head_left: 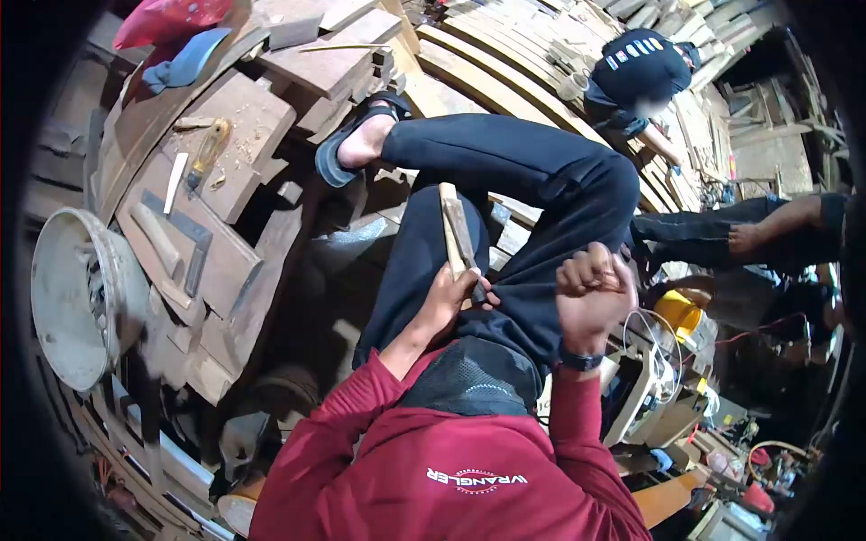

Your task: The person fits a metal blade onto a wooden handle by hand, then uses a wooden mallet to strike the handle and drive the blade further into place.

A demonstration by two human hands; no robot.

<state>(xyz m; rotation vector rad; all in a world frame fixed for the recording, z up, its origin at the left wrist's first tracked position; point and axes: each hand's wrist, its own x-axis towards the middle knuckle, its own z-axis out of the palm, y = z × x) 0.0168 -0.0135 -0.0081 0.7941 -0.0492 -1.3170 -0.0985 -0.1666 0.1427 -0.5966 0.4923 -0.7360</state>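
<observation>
My left hand [444,299] is closed around a narrow, pale wooden piece [450,236] over my lap. A darker, slim strip [462,233] lies along that piece in the same grip; its lower end is partly hidden by the fingers. My right hand [595,284], with a dark watch [581,361] on its wrist, is raised over my thigh on the right. Its fingers are curled in, and nothing shows in them. The two hands are apart.
On the boards at left lie a yellow-handled tool [213,144], a dark metal square [200,242] and wood pieces. A round pale container [68,298] stands far left. One person [642,68] bends over planks [505,77]; another person's legs [704,236] show at right.
</observation>
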